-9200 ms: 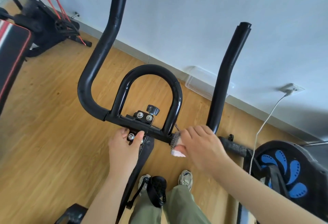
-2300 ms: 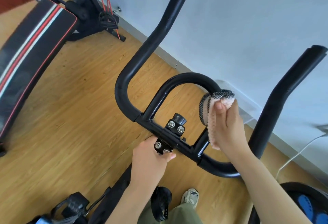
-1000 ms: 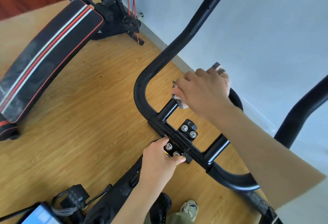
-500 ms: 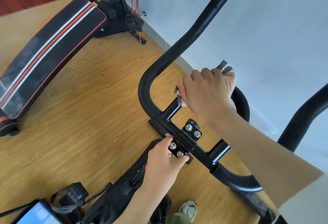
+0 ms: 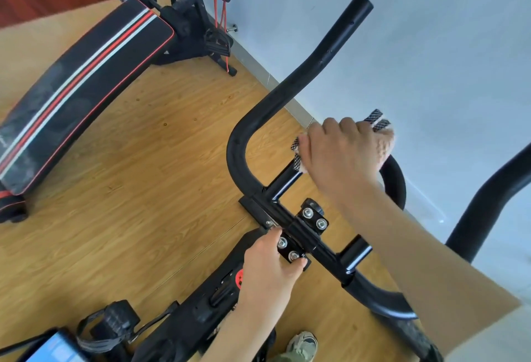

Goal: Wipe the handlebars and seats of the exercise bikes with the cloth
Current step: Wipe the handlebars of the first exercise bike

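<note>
- Your cloth (image 5: pixel 385 143) is bunched under your right hand (image 5: pixel 342 155), wrapped over the left side of the loop (image 5: pixel 398 180) at the middle of the handlebar (image 5: pixel 244 143).
- Your right hand's fingers are curled, clutching the cloth against the tube.
- Two seconds ago the cloth sat at the loop's top right; it has since slid across and down the left side, so the loop is probably nearly wiped.
- Your left hand (image 5: pixel 273 272) has not shifted: it clasps the bolted clamp (image 5: pixel 313 218), steadying the bike.
- The cloth is nubbly pink terry with a black-and-white mesh edge.
- The handlebar is smooth black tube, glossy at the welds, its outer horns curving upward and seemingly unwiped.
- No seat is in view.
- Beyond lie a padded bench (image 5: pixel 80 86) with red and white stripes, a wood-grain floor (image 5: pixel 129 203) and a pale wall (image 5: pixel 431 45).
</note>
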